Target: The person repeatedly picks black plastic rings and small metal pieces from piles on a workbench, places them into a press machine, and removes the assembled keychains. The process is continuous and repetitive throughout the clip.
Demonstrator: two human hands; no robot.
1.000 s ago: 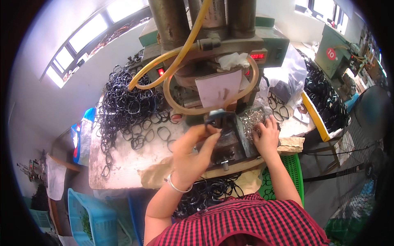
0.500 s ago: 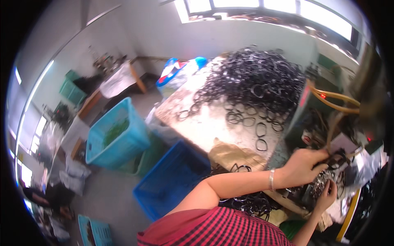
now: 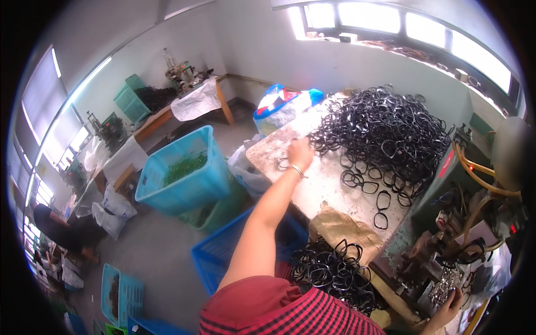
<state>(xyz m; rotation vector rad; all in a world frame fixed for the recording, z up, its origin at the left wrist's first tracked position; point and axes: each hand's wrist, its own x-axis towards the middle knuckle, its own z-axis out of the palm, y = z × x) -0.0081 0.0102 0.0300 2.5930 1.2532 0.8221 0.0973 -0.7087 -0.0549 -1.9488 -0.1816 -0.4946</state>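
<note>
I am in a factory workshop for eyewear: black eyeglass frames [image 3: 385,125] lie heaped by the mass on my surface [image 3: 329,187], a machine [image 3: 424,251] with yellow hoses [image 3: 491,190] stands beside tiny metal parts [image 3: 446,283], a light-blue plastic crate [image 3: 178,195] waits below, and another machine [image 3: 180,74] sits across the room.

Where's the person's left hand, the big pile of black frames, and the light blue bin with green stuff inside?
Left hand [image 3: 301,153]: head view, back of the hand.
Big pile of black frames [image 3: 385,129]: head view, middle of the heap.
Light blue bin [image 3: 195,192]: head view, outer wall.
</note>
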